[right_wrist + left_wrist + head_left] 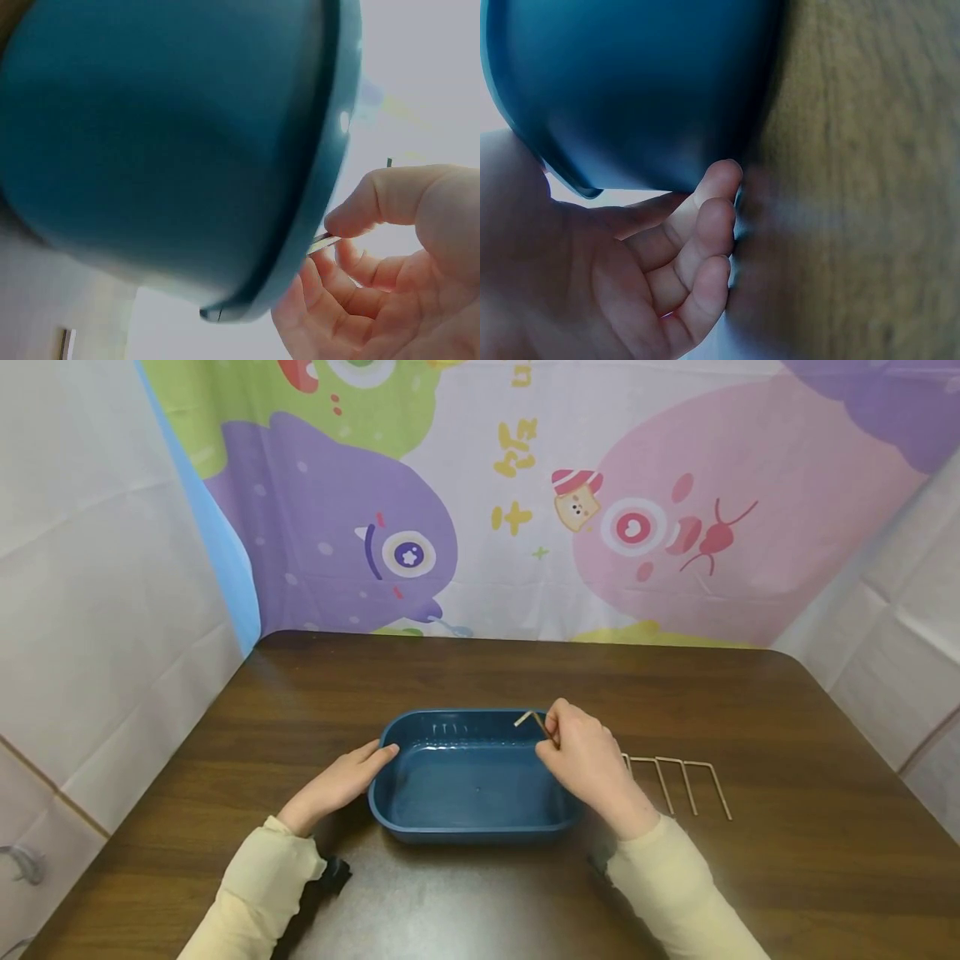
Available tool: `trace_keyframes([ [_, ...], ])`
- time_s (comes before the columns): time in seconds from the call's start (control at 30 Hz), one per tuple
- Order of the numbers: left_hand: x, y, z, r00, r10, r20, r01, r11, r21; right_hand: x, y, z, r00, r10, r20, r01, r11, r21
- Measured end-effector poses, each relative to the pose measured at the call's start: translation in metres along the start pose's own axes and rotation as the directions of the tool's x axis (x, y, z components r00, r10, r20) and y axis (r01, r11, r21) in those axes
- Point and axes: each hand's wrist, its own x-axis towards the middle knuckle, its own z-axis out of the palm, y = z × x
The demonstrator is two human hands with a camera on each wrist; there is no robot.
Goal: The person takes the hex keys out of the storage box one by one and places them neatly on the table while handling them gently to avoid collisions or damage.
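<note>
A blue plastic basin (480,793) stands on the table, its inner floor bare in the head view. My left hand (341,785) holds its left end, thumb over the rim and the other fingers along the outer wall, low by the tabletop in the left wrist view. Over the basin's right end, my right hand (585,756) pinches an L-shaped metal hex key (523,719) between thumb and fingers, its short bent end pointing left. Right of the basin, several similar hex keys (722,792) lie in a row, the nearest ones partly hidden by my right hand.
The dark wooden table (480,910) has rounded far corners. Behind it hangs a cartoon-printed cloth (510,577), with pale sheeting (97,610) on both sides. A black object (337,875) shows at the left sleeve cuff.
</note>
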Motion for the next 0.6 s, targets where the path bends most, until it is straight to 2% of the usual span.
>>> trace_keyframes([
  [0.2, 0.000, 0.000, 0.000, 1.000, 0.002, -0.006, -0.002, 1.000, -0.009, 0.003, 0.013, -0.006, 0.999, -0.003, -0.037, 0.003, 1.000, 0.000],
  [0.47, 0.000, 0.000, 0.000, 1.000, -0.007, -0.005, 0.007, 1.000, -0.011, 0.006, 0.035, -0.025, 0.994, 0.048, -0.098, -0.048, 0.999, -0.002],
  [0.6, 0.001, 0.000, 0.000, 1.000, -0.008, -0.008, 0.008, 1.000, -0.006, 0.006, 0.043, -0.031, 0.994, 0.066, -0.090, -0.066, 0.998, -0.001],
])
